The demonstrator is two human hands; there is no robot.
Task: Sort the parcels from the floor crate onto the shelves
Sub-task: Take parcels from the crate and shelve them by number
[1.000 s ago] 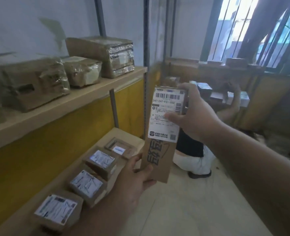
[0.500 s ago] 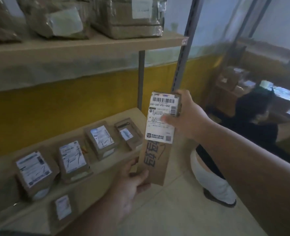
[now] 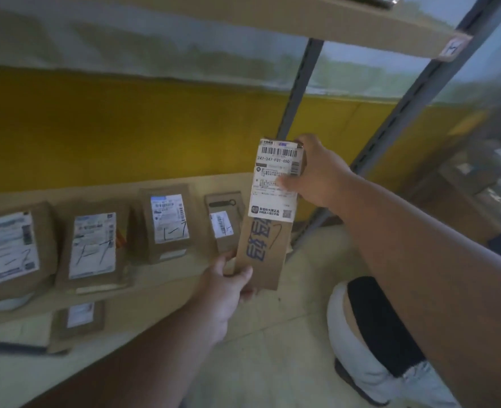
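A long narrow brown parcel (image 3: 265, 248) with a white shipping label on its upper half and blue characters below is held upright in front of the lower shelf. My left hand (image 3: 228, 282) grips its bottom end. My right hand (image 3: 317, 172) grips its top end, thumb across the label. The lower shelf (image 3: 160, 285) behind it carries a row of several labelled brown parcels, the nearest being a small one (image 3: 224, 222) just left of the held parcel. The floor crate is out of view.
An upper shelf board (image 3: 331, 22) runs across the top. Grey metal uprights (image 3: 414, 98) stand right of the parcel. A yellow wall panel (image 3: 125, 128) backs the shelf. A crouching person (image 3: 375, 334) is on the floor at lower right. A small parcel (image 3: 78, 318) lies below the shelf row.
My view has swung left and down toward the lower shelf. Both hands keep the same hold on the long parcel, which now sits closer to the row of parcels.
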